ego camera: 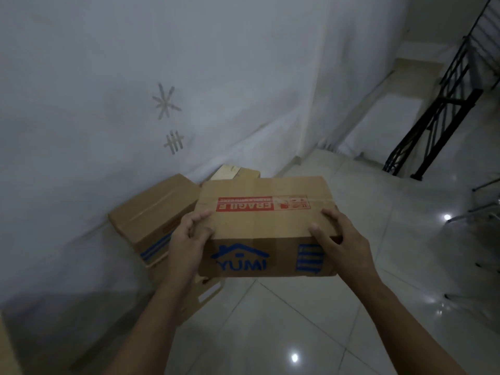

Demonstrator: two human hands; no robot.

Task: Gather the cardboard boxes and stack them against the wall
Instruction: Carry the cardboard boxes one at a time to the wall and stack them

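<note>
I carry a brown cardboard box (pixel 259 228) with a red FRAGILE strip on top and a blue YUMI house logo on its near side. My left hand (pixel 189 239) grips its near left corner, thumb on top. My right hand (pixel 338 239) grips the near right corner, fingers spread over the top and side. Against the white wall (pixel 135 77), a second cardboard box (pixel 154 215) with blue stripes lies to the left. A third cardboard box (pixel 238 171) shows behind the carried one. More cardboard (pixel 205 290) shows below my left wrist.
The floor (pixel 297 320) is glossy white tile with light reflections. A black metal stair railing (pixel 438 117) and steps going down lie at the right back. Thin metal legs (pixel 481 207) stand at the right edge. A cardboard edge (pixel 8 353) shows at the bottom left.
</note>
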